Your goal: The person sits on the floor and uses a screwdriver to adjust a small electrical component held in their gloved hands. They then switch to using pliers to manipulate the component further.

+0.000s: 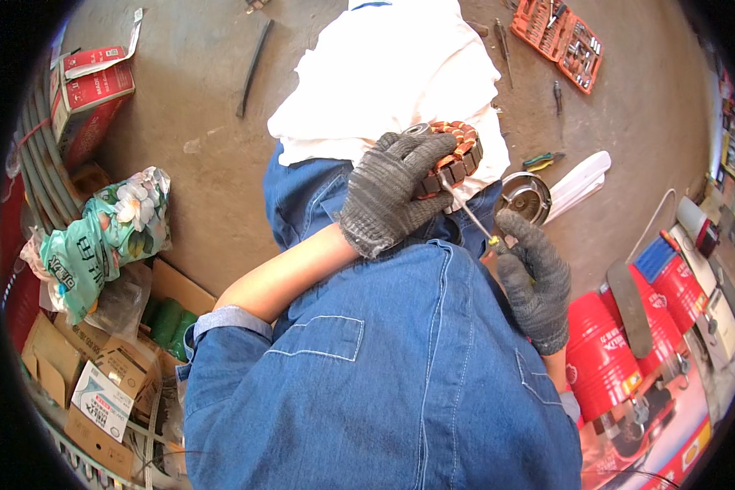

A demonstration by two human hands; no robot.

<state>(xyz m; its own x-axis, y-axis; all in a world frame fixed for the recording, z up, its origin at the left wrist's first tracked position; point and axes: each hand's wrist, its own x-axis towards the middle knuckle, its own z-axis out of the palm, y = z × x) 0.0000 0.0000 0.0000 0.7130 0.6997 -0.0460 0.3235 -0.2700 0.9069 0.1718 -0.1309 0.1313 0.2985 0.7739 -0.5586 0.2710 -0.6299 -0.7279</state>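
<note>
My gloved left hand (pixel 396 188) is closed around a ring-shaped stator (pixel 461 151) with copper windings and dark core segments, held over a white cloth (pixel 392 65) on my lap. A grey bearing-like cylinder (pixel 417 129) shows at its upper left. My gloved right hand (pixel 531 282) grips a screwdriver (pixel 474 218) by its yellow handle, the shaft slanting up to the stator's lower side. A round metal housing (pixel 523 198) lies beside my right fingertips, with a folded white strip (pixel 584 184) behind it. Small pliers (pixel 543 162) lie on the floor further up.
An orange socket set (pixel 555 45) lies open at the upper right, near loose tools (pixel 558 98) and a black hose piece (pixel 253 69). Coiled hoses (pixel 41 155), a red carton (pixel 94 86), cardboard boxes (pixel 118 371) and a floral bag (pixel 106 229) crowd the left. Red drums (pixel 596 359) line the right.
</note>
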